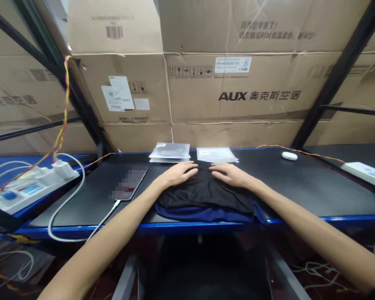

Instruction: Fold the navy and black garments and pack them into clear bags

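Observation:
A black piece of cloth point(203, 189) lies in the middle of the dark tabletop, with dark blue cloth point(203, 214) showing beneath its front edge. My left hand point(178, 173) rests on the black cloth's upper left side, its fingers stretched out. Opposite it, my right hand point(231, 174) lies on the upper right side with fingers extended. Just beyond my fingertips are two lots of flat clear plastic packets: a left pile point(170, 151) and a right packet point(216, 154). Whether the cloth is a garment cannot be told.
A phone point(131, 185) on a white charging cable point(104, 218) lies left of my forearm. A white earbud case point(289, 156) sits at the back right. Power strips point(34, 189) stand at the left and right point(367, 175). Large cardboard point(193, 104) walls the back, between black metal posts point(334, 71).

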### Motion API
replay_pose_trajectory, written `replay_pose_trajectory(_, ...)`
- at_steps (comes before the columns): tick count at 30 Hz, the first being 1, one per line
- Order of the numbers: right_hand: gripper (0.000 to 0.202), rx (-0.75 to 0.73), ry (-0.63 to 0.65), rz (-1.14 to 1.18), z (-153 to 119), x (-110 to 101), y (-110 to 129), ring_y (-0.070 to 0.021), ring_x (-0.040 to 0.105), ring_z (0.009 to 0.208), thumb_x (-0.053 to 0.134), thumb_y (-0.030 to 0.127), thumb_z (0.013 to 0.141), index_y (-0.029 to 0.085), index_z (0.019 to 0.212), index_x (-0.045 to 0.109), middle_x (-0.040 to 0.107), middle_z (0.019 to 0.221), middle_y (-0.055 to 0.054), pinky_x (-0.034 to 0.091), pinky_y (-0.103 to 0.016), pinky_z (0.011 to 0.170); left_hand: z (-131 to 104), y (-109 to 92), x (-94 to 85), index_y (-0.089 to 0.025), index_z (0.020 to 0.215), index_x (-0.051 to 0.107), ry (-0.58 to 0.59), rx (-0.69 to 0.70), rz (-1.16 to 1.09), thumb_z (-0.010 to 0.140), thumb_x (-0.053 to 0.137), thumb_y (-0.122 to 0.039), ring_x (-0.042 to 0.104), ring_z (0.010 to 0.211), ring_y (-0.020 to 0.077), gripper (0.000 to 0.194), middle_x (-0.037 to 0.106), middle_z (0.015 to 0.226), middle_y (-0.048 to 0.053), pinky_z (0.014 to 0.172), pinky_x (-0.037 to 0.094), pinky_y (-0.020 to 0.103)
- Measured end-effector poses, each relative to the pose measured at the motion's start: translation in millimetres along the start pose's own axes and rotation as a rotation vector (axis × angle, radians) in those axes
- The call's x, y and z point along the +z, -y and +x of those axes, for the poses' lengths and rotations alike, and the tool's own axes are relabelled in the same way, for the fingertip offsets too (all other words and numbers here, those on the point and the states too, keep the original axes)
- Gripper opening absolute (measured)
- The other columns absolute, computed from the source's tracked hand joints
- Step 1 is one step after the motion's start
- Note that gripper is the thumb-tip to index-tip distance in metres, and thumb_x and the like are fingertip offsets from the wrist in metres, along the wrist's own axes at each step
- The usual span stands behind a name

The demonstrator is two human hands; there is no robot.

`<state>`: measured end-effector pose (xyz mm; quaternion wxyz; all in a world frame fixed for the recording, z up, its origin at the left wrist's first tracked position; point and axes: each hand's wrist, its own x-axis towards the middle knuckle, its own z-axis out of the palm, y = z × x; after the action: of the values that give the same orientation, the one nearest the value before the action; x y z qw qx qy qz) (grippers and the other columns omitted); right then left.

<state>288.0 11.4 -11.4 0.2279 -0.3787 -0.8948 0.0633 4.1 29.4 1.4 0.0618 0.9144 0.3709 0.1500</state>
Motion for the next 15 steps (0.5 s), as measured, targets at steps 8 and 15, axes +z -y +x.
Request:
replay_pose_trajectory(8,0.027,0.177,-0.114,-0.308,0.8,-4.6,-34.2,-0.0292,0.062,0.102,0.058,0.03,0.091,0.017,0.109,0.073,0.069,0.107,-0.014,0.051,-0.042,0.092,23.5,15.8,9.9,-0.013,0.134,0.059,-0.103,-0.027,-0.012,0.087,0.039,-0.008,0.059,0.123,0.0223,0.051,0.063,0.135,0.009,0.112,0.042,0.036)
replay_pose_trajectory(15,0.011,0.19,-0.145,-0.233,1.9,-6.1,-34.7,-0.0281,0.061,0.099,0.064,0.024,0.083,0.02,0.089,0.072,0.07,0.1,-0.01,0.049,-0.039,0.089,23.4,18.3,12.7,-0.016,0.129,0.063,-0.175,0.007,-0.044,0.082,0.048,-0.01,0.061,0.114,0.0236,0.05,0.068,0.122,0.008,0.107,0.045,0.037)
